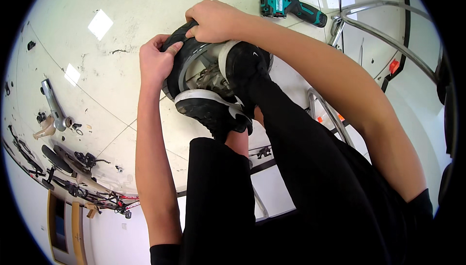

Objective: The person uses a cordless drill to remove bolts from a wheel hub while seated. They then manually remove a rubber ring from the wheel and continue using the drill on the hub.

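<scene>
Seen from above, a small black rubber tyre (187,54) on a wheel lies on the white tiled floor (97,80), pinned under two black trainers (213,110). The left hand (156,62) grips the tyre's left edge, fingers curled tight; the right hand (213,21) clamps its top edge. A teal cordless drill (286,4) lies well apart, beyond the wheel.

No packages, labels, signs or screens can be seen anywhere in this view. No thing here shows a printed tag or a display that can be made out.
</scene>
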The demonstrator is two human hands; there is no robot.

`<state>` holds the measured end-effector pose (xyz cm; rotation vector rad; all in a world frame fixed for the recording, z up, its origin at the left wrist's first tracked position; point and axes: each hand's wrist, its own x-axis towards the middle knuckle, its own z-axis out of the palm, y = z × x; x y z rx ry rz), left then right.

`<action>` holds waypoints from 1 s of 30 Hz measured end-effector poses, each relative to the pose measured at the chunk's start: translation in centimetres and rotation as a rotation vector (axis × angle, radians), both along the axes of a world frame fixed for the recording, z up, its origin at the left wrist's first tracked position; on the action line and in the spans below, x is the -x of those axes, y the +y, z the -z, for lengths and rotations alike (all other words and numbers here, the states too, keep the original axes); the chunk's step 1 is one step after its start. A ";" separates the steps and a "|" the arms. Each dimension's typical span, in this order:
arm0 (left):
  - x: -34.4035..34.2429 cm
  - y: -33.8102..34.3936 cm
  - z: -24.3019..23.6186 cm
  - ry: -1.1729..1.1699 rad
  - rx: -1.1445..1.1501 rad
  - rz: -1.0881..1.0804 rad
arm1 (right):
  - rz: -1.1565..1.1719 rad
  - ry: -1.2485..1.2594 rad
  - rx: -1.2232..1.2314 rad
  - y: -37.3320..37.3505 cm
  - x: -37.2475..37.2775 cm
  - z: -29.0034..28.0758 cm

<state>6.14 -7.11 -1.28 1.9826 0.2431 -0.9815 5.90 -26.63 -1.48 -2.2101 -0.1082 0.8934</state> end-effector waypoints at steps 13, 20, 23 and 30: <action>2.5 1.2 -5.0 -0.375 -0.012 0.171 | 0.104 -0.469 -0.127 -1.1 3.2 -3.1; 4.2 -1.2 -5.3 -0.563 -0.223 0.411 | -0.069 -0.672 -0.042 0.6 4.4 -4.1; 5.4 -2.3 -4.5 -0.704 -0.318 0.504 | -0.130 -0.667 0.039 1.2 4.5 -4.2; 5.6 -1.5 -4.0 -0.713 -0.289 0.505 | -0.169 -0.675 0.092 1.3 3.7 -2.9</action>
